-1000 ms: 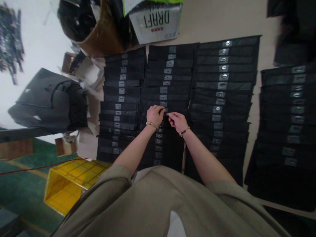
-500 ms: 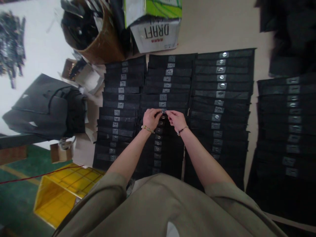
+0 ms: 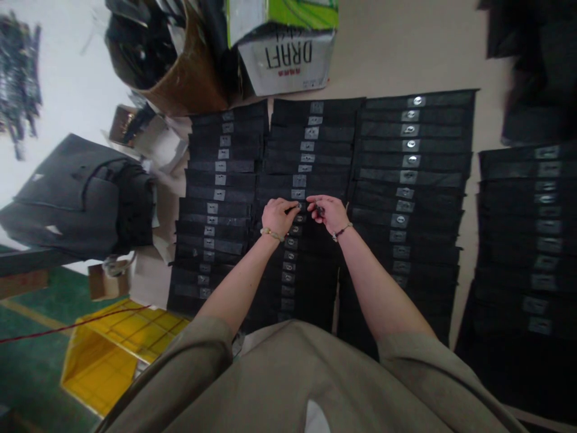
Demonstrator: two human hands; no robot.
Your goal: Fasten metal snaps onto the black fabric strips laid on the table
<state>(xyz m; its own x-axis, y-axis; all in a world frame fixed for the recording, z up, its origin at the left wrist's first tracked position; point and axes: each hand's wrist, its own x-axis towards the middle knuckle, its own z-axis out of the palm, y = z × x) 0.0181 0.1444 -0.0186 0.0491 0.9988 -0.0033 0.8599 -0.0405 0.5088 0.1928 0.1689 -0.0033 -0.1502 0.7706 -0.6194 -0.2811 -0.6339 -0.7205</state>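
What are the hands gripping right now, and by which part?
The left hand seems to pinch a black fabric panel at its edge beside a small tag. The right hand pinches something small and dark at its fingertips; it's too small to identify.

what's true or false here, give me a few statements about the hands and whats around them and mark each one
The left hand wears a beaded bracelet: true.
The right hand is bare at the wrist: false, it wears a dark cord bracelet.
Both hands are over the middle column of black strips: true.
The box printed DRAFT is all red: false, it is white and green.
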